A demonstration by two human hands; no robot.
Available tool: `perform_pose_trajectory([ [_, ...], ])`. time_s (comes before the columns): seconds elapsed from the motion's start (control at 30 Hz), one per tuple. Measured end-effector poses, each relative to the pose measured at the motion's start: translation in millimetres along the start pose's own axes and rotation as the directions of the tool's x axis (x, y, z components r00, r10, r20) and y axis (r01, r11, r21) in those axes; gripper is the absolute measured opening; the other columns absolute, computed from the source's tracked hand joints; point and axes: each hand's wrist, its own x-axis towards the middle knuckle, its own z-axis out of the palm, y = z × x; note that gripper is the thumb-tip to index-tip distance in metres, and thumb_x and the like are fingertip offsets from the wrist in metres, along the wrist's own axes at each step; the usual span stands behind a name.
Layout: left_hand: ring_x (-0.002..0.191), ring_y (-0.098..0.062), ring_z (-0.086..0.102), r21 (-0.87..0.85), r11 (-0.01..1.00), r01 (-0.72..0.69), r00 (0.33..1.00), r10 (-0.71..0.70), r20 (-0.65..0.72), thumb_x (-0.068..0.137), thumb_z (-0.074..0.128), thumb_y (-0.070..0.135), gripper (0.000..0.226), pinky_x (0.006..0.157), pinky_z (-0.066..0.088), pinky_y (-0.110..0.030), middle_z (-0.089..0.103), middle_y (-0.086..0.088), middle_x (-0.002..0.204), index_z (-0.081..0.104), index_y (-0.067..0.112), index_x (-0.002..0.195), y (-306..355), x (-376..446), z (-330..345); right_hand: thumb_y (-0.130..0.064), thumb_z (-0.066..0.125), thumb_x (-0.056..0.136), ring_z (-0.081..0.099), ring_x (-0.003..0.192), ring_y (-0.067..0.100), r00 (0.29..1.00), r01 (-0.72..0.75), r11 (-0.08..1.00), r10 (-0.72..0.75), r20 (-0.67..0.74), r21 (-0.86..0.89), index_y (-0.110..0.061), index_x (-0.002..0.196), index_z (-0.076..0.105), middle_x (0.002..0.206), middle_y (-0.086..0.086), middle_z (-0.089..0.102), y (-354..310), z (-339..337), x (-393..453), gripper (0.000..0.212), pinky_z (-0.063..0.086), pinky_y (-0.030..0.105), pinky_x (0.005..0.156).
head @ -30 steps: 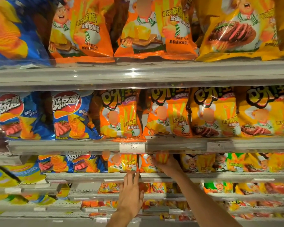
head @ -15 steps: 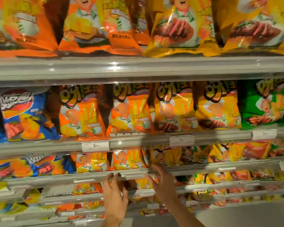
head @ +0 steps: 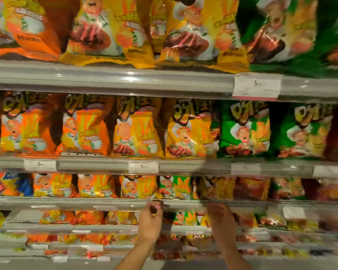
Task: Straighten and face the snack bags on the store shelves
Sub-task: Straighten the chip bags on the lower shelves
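Head view, blurred: my left hand (head: pixel 151 217) curls at the shelf rail (head: pixel 66 203), maybe pinching something small, can't tell; right hand (head: pixel 220 217) too smeared to call. Snack bags (head: pixel 139 187) sit just above both hands. I'd square each bag upright, front outward. Price tags (head: pixel 143 167) higher up; rail lip blocks reaching in.

Grey store shelves (head: pixel 109 78) carry upright orange, yellow and green snack bags (head: pixel 139 127).
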Motion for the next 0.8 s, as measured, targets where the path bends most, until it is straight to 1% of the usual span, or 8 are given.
perform_pose_trajectory([
  [0.07,0.086,-0.024,0.064,-0.015,0.998,-0.055,0.997,0.054,-0.048,0.095,0.061,0.005,0.01,0.068,0.04,-0.026,0.068,-0.003,0.086,0.063,0.014,0.098,12,-6,25,-0.013,0.077,0.089,0.07,0.091,0.028,1.0,0.003,0.999,-0.002,0.013,-0.032,-0.012,0.104,0.065,0.096,0.008,0.074,6,-25,16,0.02,0.057,0.048,0.086],
  [0.17,0.091,-0.023,0.064,-0.023,0.999,-0.049,0.994,0.047,-0.095,0.093,0.06,0.0,0.021,0.082,0.048,-0.027,0.069,-0.012,0.101,0.063,0.005,0.114,25,-13,49,-0.015,0.076,0.09,0.067,0.097,0.032,0.998,0.062,0.995,-0.061,0.01,-0.083,-0.012,0.107,0.065,0.106,0.014,0.071,12,-51,33,0.021,0.053,0.048,0.087],
  [0.27,0.101,-0.022,0.06,0.003,0.998,-0.057,0.989,0.057,-0.14,0.093,0.062,0.002,0.034,0.088,0.043,-0.028,0.066,-0.01,0.112,0.058,0.005,0.127,35,-17,60,-0.03,0.079,0.088,0.064,0.112,0.033,0.988,0.136,0.937,-0.151,-0.022,-0.321,-0.006,0.124,0.066,0.123,0.013,0.066,5,-63,39,0.045,0.049,0.035,0.088],
  [0.4,0.126,-0.029,0.054,0.003,0.997,-0.074,0.993,0.074,-0.091,0.094,0.063,0.004,0.049,0.101,0.039,-0.029,0.058,-0.013,0.135,0.047,0.002,0.141,47,-8,61,-0.021,0.089,0.077,0.068,0.106,0.036,0.929,0.35,0.87,-0.369,0.011,-0.348,0.003,0.116,0.07,0.113,0.019,0.071,-8,-65,52,0.05,0.055,0.043,0.091],
  [0.5,0.133,-0.029,0.049,0.017,0.998,-0.053,0.998,0.054,-0.041,0.095,0.064,0.011,0.064,0.11,0.038,-0.033,0.053,-0.012,0.142,0.034,0.002,0.151,52,2,57,-0.029,0.086,0.08,0.064,0.106,0.029,0.949,0.307,0.934,-0.285,0.135,-0.181,-0.009,0.116,0.066,0.111,0.008,0.067,-20,-62,66,0.046,0.052,0.042,0.091],
  [0.63,0.137,-0.03,0.045,-0.04,0.999,0.015,0.997,-0.012,0.07,0.092,0.07,0.02,0.082,0.116,0.034,-0.047,0.049,-0.013,0.148,0.021,0.005,0.156,53,18,47,-0.046,0.088,0.073,0.053,0.131,0.028,0.966,0.18,0.97,-0.142,0.218,-0.163,-0.011,0.148,0.044,0.142,0.008,0.055,-22,-53,82,0.093,0.046,0.043,0.108],
  [0.7,0.131,-0.031,0.05,-0.057,0.998,0.029,0.994,-0.022,0.109,0.089,0.073,0.021,0.083,0.113,0.038,-0.048,0.054,-0.015,0.142,0.024,0.005,0.155,53,26,44,-0.051,0.089,0.07,0.044,0.141,0.026,0.966,0.112,0.977,-0.064,0.249,-0.182,-0.013,0.158,0.028,0.155,0.005,0.044,-22,-51,90,0.114,0.041,0.04,0.113],
  [0.8,0.117,-0.033,0.058,-0.072,0.996,0.044,0.989,-0.033,0.142,0.087,0.076,0.018,0.076,0.107,0.045,-0.048,0.063,-0.018,0.122,0.034,0.002,0.148,51,39,42,-0.044,0.092,0.067,0.044,0.135,0.014,0.948,0.089,0.989,-0.048,0.315,-0.117,-0.019,0.158,0.027,0.152,-0.004,0.046,-22,-49,103,0.114,0.038,0.029,0.106],
])
